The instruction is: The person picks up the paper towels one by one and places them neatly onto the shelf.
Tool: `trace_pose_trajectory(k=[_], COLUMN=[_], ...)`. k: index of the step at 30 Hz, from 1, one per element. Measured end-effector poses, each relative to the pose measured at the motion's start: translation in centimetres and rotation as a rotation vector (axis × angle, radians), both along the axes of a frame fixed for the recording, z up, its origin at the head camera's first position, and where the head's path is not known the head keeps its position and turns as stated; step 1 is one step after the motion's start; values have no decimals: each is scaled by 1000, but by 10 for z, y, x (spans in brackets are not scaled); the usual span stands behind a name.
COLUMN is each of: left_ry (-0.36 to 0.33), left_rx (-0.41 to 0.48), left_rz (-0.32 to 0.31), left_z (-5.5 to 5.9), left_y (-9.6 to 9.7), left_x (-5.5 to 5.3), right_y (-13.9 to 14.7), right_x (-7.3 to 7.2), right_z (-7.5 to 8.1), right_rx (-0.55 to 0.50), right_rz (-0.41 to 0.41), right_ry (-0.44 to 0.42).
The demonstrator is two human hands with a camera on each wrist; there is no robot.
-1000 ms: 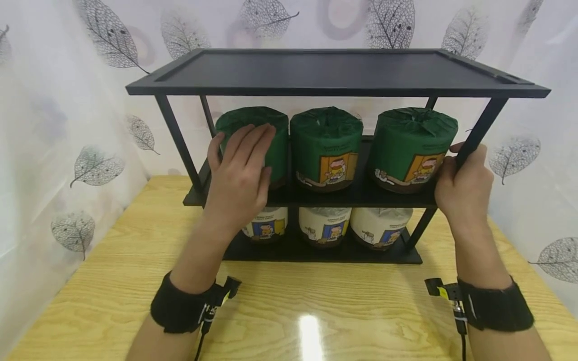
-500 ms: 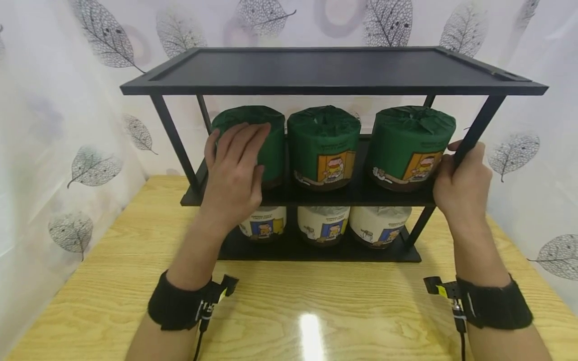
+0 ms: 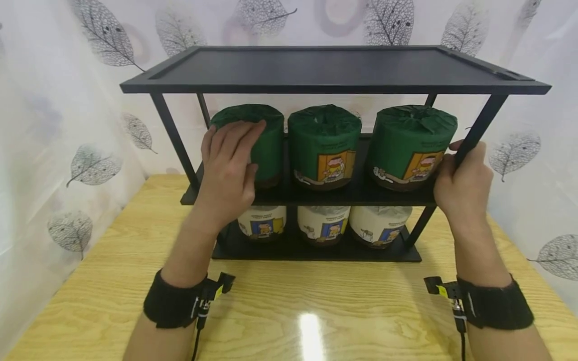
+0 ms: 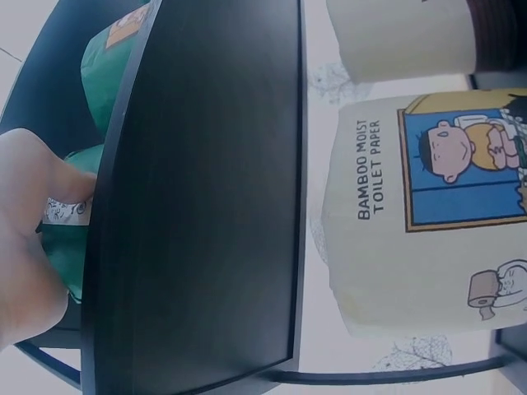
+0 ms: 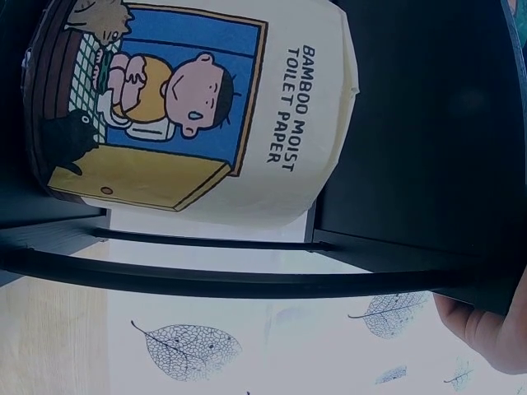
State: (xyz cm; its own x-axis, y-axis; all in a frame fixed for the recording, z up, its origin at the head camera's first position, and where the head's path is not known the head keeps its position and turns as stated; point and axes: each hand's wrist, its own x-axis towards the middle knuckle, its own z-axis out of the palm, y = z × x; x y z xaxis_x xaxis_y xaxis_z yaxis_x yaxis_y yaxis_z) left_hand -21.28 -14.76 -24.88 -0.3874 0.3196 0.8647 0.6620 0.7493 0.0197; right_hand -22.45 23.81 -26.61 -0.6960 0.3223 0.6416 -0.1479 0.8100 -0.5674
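A black two-tier rack [image 3: 316, 70] with a top board stands on the table. Three green-wrapped toilet paper rolls stand in a row on its middle tier: a left roll [image 3: 271, 150], a middle roll [image 3: 324, 130] and a right roll [image 3: 406, 140]. My left hand [image 3: 228, 168] is at the front of the left roll, fingers nearly straight, upward along it, covering its picture. On the other side, my right hand [image 3: 465, 185] grips the rack's right front post [image 3: 480, 123], its thumb side next to the right roll.
Three cream toilet paper rolls [image 3: 322, 223] stand on the rack's bottom tier, below the green row. A patterned leaf curtain [image 3: 95, 165] hangs behind the wooden table [image 3: 271, 311]. Each wrist wears a black strap with a camera and cable.
My left hand has slid a little to the left across the left green roll, so more of that roll's right side shows. The right hand keeps its hold on the post.
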Motion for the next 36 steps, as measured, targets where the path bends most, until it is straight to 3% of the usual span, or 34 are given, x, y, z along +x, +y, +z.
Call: trace_pose_trajectory(k=[15, 30, 36], left_ry=[22, -44, -67], left_rx=[-28, -37, -4], left_rz=[-71, 23, 2], left_z=[4, 7, 8], left_y=[-11, -8, -9], left_x=[-4, 2, 2], right_y=[-1, -1, 0], right_x=[1, 2, 3], right_z=[1, 1, 1], right_rx=[-11, -15, 3], right_rz=[11, 3, 8], right_ry=[19, 8, 38])
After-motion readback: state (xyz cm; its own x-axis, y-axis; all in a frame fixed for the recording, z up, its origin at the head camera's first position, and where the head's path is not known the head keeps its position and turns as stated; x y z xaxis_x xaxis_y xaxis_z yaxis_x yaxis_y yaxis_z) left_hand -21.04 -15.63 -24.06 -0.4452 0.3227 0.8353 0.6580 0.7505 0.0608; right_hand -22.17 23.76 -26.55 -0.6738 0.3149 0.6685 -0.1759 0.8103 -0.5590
